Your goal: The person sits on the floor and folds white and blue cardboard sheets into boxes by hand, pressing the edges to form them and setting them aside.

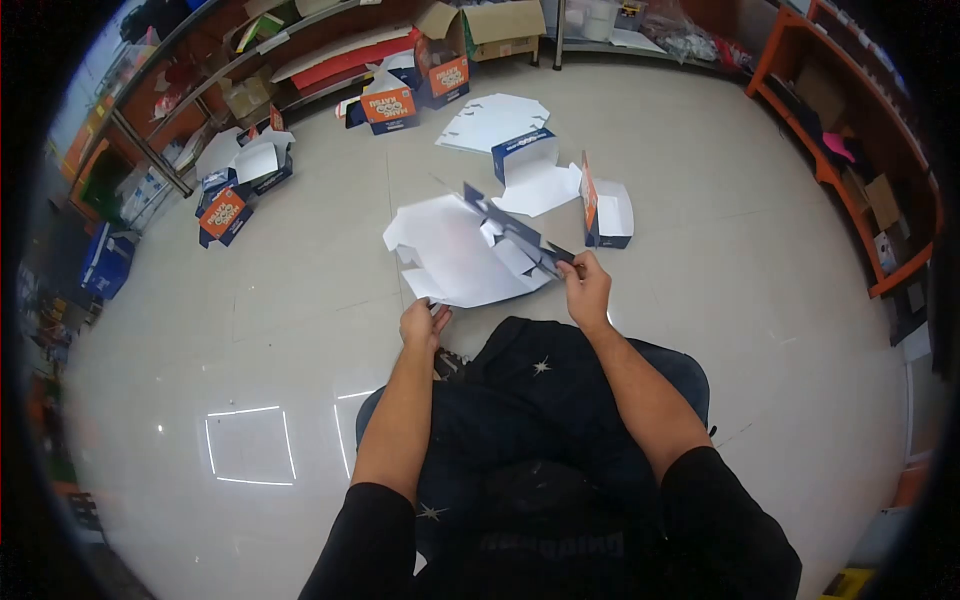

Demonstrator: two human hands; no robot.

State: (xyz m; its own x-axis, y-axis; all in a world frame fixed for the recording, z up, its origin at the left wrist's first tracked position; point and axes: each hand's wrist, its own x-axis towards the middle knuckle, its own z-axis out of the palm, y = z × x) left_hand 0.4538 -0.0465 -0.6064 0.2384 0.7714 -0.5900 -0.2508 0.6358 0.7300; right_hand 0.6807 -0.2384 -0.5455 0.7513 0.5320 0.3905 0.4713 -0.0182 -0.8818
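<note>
A partly folded cardboard box [440, 245], white inside with a dark blue outer face, is held up in front of my knees. My left hand [425, 322] is closed on its lower left edge. With fingers pinched, my right hand [588, 285] grips the dark raised side panel at the right. White flaps stick up along the fold near that panel. Beyond it on the floor lie an open box with a blue side [530, 165], a half-formed box with an orange panel [607, 215] and a stack of flat white blanks [495, 120].
Orange and blue boxes [390, 105] stand at the back, and more [225, 215] lie to the left. Metal shelving [150, 155] lines the left and an orange shelf [800, 130] the right. A blue bin [108, 262] sits at far left.
</note>
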